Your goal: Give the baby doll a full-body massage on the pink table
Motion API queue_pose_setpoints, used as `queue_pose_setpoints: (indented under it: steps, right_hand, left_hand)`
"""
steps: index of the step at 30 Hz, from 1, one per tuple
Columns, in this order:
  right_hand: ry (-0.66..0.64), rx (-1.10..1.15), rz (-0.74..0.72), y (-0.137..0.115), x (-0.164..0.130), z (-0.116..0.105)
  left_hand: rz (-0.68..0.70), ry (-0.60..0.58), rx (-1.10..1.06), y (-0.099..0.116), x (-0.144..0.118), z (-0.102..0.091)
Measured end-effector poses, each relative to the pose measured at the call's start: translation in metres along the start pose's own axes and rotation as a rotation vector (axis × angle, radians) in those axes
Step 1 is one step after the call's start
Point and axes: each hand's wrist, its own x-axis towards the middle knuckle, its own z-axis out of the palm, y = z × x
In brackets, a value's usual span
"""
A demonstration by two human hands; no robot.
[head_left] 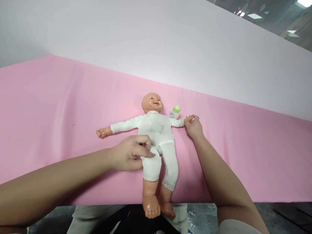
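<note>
A baby doll in a white cloth suit lies on its back on a pink cloth, head away from me, arms spread, feet past the near edge. My left hand grips the doll's hip and upper thigh on its left side in view. My right hand holds the doll's small hand at the right, fingers pinched around it. A small white bottle with a green cap stands just behind the doll's right-side arm.
A plain white wall rises behind the pink cloth. Below the cloth's near edge, dark floor and my legs in light trousers show. Glass panels with ceiling lights sit at the top right.
</note>
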Motion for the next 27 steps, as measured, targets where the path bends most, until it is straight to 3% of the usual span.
queue_pose_setpoints:
  steps: [4, 7, 12, 16, 22, 27]
  right_hand:
    - [0.051, -0.042, -0.05, -0.008, -0.008, 0.0]
    - [0.105, 0.086, -0.136, -0.018, -0.02, 0.004]
    - [0.011, 0.01, -0.47, -0.032, -0.036, 0.018]
    - [-0.067, -0.191, -0.753, -0.035, -0.047, 0.033]
    - [-0.072, -0.209, -0.793, -0.036, -0.054, 0.038]
    - [-0.044, 0.044, -0.605, -0.034, -0.045, 0.024]
  left_hand:
    - [-0.041, 0.044, -0.028, 0.0, 0.001, -0.001]
    - [-0.194, 0.167, -0.063, -0.003, 0.004, -0.01]
    - [-0.557, 0.373, -0.058, -0.023, 0.007, -0.022]
    - [-0.711, 0.373, -0.079, -0.038, 0.009, -0.02]
    - [-0.703, 0.363, -0.085, -0.041, 0.01, -0.018]
    - [-0.526, 0.283, -0.045, -0.025, 0.009, -0.023]
